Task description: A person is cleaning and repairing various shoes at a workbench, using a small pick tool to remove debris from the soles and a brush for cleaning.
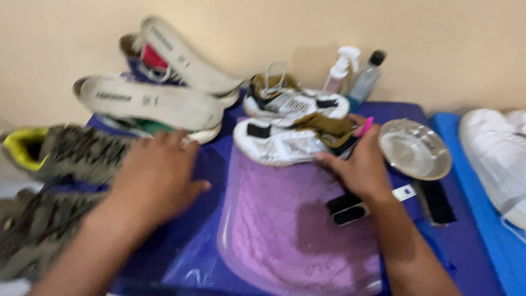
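My left hand [156,175] rests flat, fingers apart, on the blue sheet [203,164] beside an olive and yellow shoe [66,151], holding nothing. My right hand [359,161] reaches to the heel of a white sneaker [279,143] lying at the far edge of a purple towel [290,230]. A pink piece [366,126] shows at its fingertips; whether the fingers grip it or the shoe is blurred. A second white sneaker [296,101] lies just behind the first.
Two white insoles [150,101] lie over shoes at the back left. A spray bottle [342,68] and a clear bottle [366,77] stand by the wall. A metal bowl [415,149] and black brushes [435,203] sit right. White shoes [493,153] lie far right.
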